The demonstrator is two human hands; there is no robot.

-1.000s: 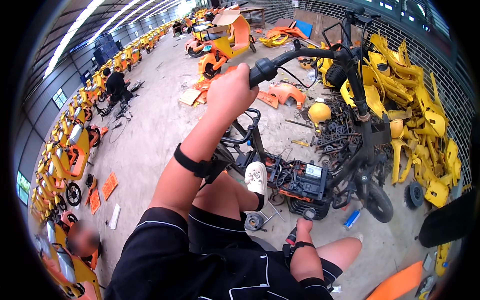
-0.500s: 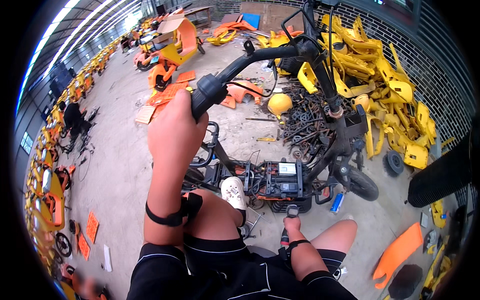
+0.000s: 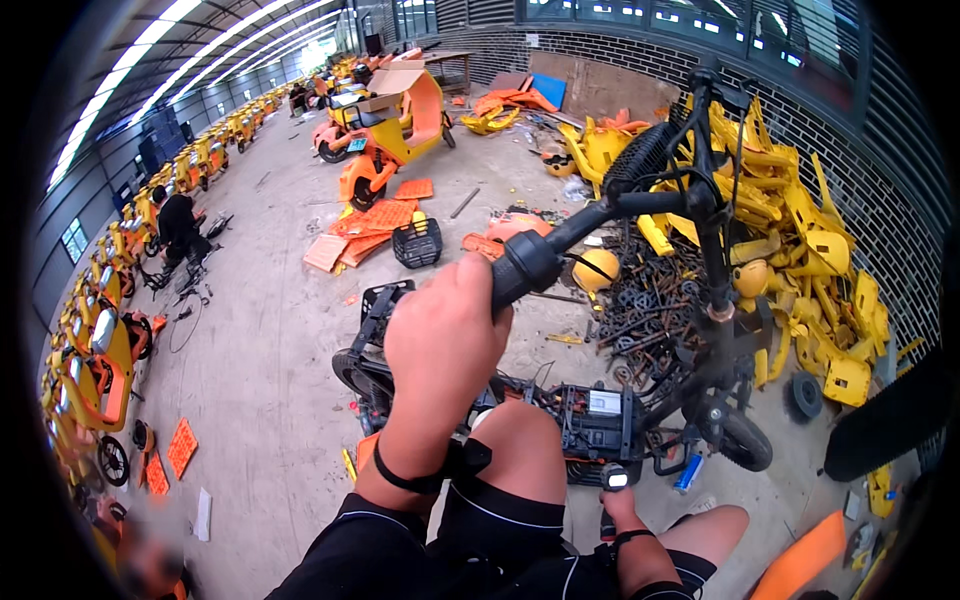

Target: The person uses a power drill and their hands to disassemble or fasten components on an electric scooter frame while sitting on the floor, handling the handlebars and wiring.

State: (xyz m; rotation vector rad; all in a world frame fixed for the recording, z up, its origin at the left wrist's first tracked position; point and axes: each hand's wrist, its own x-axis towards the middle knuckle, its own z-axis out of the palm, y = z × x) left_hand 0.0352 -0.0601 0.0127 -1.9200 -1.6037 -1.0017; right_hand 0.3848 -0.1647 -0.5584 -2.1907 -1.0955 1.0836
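A stripped electric scooter with a bare black frame (image 3: pixel 603 432) stands in front of me, its front wheel (image 3: pixel 745 440) to the right and its rear wheel (image 3: pixel 352 372) to the left. My left hand (image 3: pixel 445 325) is wrapped round the black grip (image 3: pixel 527 268) of the handlebar (image 3: pixel 645 203). Low by the frame's near side, my right hand (image 3: pixel 623 510) is closed on a small power tool (image 3: pixel 615 478), whose end shows a bright white spot; the hand hides most of the tool. Electrical parts and cables sit exposed in the frame's middle.
Black metal parts (image 3: pixel 655 310) and yellow body panels (image 3: pixel 800 240) are heaped against the brick wall. A blue can (image 3: pixel 689 474) stands by the front wheel. Orange panels (image 3: pixel 375 222) and a black basket (image 3: pixel 417 243) lie farther back. A person (image 3: pixel 178 225) crouches at left near rows of scooters.
My view has tilted up and turned left, so the scene sits lower and farther right. My left hand stays on the grip, my right on the tool. The basket has come into view.
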